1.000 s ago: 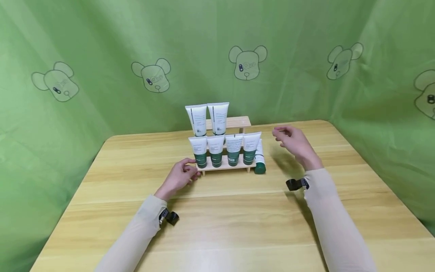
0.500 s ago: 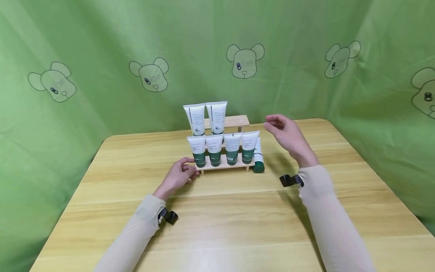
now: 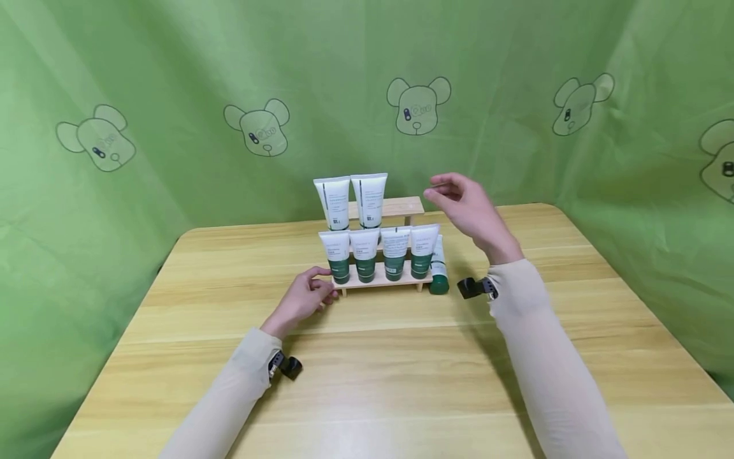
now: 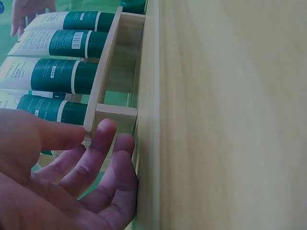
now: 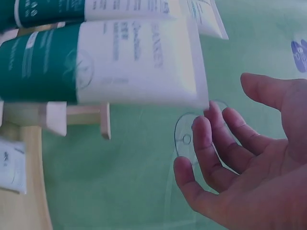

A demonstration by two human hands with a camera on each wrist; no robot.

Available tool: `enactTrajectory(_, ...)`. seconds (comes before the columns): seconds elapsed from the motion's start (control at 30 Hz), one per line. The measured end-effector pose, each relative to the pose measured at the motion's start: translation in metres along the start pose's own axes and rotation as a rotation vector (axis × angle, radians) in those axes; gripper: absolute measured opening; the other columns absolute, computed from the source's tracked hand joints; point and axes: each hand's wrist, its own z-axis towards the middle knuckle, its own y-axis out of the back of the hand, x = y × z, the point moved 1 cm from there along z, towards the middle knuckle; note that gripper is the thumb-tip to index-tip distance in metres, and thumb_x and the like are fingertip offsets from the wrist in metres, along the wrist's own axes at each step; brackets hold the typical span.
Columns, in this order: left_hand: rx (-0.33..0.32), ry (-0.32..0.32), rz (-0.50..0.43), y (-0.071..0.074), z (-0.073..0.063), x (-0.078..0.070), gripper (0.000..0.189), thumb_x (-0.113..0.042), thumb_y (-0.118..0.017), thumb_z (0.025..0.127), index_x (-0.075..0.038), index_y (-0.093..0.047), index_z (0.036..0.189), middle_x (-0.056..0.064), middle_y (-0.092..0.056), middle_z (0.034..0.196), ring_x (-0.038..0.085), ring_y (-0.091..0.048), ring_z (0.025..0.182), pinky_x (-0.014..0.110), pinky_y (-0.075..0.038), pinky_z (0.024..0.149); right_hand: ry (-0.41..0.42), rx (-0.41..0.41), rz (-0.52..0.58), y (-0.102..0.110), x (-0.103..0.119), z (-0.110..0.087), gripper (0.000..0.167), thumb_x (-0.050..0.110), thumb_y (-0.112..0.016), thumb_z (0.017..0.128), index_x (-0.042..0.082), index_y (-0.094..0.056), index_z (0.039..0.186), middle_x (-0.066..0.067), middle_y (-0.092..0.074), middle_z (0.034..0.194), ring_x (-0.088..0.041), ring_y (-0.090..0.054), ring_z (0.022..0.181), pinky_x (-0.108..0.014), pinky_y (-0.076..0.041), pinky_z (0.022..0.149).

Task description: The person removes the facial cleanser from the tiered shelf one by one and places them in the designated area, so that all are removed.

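A tiered wooden stand holds white and green squeeze tubes, all cap down. Several small tubes line its lowest shelf, and two taller tubes rise behind them on the left. My left hand pinches the left end of the lowest shelf, thumb above and fingers below in the left wrist view. Up by the stand's right side hovers my right hand, its fingers loosely bent around nothing. In the right wrist view that hand is apart from the nearest tube.
Another tube lies on the table beside the stand's right end, cap toward me. The wood-grain table stretches out in front. A green curtain with printed bear heads hangs behind the table's far edge.
My right hand has moved left and upward, from right of the stand toward its top shelf. The left hand keeps its grip on the shelf end, and the tubes stay put.
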Motion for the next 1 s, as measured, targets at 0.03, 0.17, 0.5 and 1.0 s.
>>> enactTrajectory(0.03, 0.001, 0.0, 0.0, 0.0, 0.0, 0.0, 0.036, -0.009, -0.056, 0.104, -0.005, -0.054, 0.14, 0.02, -0.074, 0.105, 0.023, -0.069, 0.085, 0.028, -0.053, 0.067, 0.004, 0.007, -0.006, -0.002, 0.003, 0.002, 0.052, 0.035, -0.065, 0.101, 0.009, -0.051, 0.145, -0.013, -0.058, 0.136, -0.027, -0.053, 0.127, -0.046, -0.043, 0.111)
enactTrajectory(0.17, 0.0, 0.004, -0.01, 0.001, -0.001, 0.0, 0.035, -0.009, -0.056, 0.104, -0.006, -0.054, 0.139, 0.02, -0.073, 0.104, 0.024, -0.069, 0.085, 0.028, -0.054, 0.067, 0.022, 0.026, -0.021, -0.013, 0.013, 0.011, 0.05, 0.033, -0.065, 0.101, 0.008, -0.053, 0.143, -0.013, -0.06, 0.134, -0.027, -0.054, 0.125, -0.044, -0.046, 0.107)
enactTrajectory(0.5, 0.011, 0.009, -0.014, 0.0, -0.002, -0.001, 0.034, -0.009, -0.055, 0.105, -0.006, -0.054, 0.139, 0.019, -0.073, 0.104, 0.023, -0.068, 0.085, 0.029, -0.054, 0.069, 0.048, 0.086, 0.011, -0.039, 0.031, 0.028, 0.05, 0.028, -0.068, 0.1, 0.006, -0.053, 0.142, -0.012, -0.061, 0.135, -0.026, -0.056, 0.123, -0.042, -0.047, 0.106)
enactTrajectory(1.0, 0.006, 0.006, -0.041, -0.001, -0.003, -0.001, 0.035, -0.01, -0.056, 0.104, -0.007, -0.055, 0.139, 0.019, -0.073, 0.102, 0.023, -0.069, 0.083, 0.029, -0.053, 0.068, 0.021, 0.138, -0.066, -0.06, 0.044, 0.037, 0.051, 0.027, -0.069, 0.099, 0.009, -0.053, 0.144, -0.011, -0.06, 0.132, -0.027, -0.056, 0.12, -0.043, -0.05, 0.101)
